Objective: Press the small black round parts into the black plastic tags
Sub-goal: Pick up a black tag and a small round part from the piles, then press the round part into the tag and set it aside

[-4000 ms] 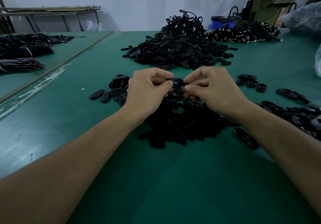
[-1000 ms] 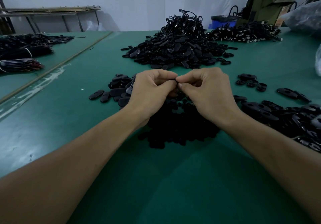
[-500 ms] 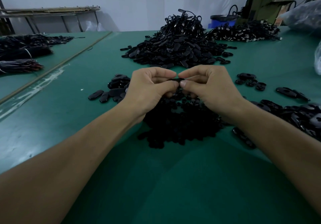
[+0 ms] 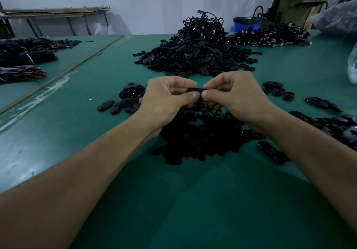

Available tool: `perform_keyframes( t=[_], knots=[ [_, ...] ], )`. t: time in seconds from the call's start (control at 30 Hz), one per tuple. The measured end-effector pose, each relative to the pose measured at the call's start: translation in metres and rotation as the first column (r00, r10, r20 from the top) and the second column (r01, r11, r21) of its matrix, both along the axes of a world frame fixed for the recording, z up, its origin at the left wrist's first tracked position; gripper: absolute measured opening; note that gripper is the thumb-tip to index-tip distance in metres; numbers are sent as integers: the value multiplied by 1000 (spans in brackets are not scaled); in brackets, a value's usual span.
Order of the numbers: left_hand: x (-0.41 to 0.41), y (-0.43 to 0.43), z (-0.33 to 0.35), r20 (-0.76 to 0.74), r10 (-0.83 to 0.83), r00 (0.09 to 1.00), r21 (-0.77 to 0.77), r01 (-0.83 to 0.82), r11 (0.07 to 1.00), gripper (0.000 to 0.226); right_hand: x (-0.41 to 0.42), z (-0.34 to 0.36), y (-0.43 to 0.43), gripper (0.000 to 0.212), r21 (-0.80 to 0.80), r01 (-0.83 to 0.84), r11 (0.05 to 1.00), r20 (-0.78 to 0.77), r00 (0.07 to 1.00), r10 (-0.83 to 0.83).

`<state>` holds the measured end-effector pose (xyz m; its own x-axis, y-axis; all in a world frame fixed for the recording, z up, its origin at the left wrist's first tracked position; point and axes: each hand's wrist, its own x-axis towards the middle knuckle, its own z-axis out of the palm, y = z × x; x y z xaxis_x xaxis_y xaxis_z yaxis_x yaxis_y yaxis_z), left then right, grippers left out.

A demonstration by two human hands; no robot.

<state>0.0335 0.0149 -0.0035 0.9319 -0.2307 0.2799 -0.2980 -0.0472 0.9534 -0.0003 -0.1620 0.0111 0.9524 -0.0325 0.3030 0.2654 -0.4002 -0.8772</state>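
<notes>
Your 2 hands meet above a green surface [image 4: 173,200]. Your left hand [image 4: 166,96] and right hand [image 4: 233,96] each pinch an end of a black tag [image 4: 195,90], thumbs side by side on its near edge and fingers curled behind. The tag is held just above a pile of round parts [image 4: 201,136]. Whether a part is seated is hidden. Press squarely over the hole, backing it with your forefingers, so the part likely enters level.
</notes>
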Motion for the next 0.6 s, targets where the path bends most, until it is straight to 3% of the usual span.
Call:
perform_keyframes(
  t=[0.2, 0.43, 0.6],
  knots=[
    [0, 0, 1, 1, -9, 1000, -1, 9, 1000, 20, 1, 3, 1, 8, -85, 54, 995, 18, 998, -53],
    [0, 2, 4, -23, 11, 1000, 2, -11, 1000, 19, 1, 2, 0, 7, -51, 13, 999, 4, 1000, -12],
    [0, 2, 3, 47, 86, 995, 66, -89, 994, 18, 3, -2, -1, 6, -74, 15, 997, 27, 1000, -13]
  ],
)
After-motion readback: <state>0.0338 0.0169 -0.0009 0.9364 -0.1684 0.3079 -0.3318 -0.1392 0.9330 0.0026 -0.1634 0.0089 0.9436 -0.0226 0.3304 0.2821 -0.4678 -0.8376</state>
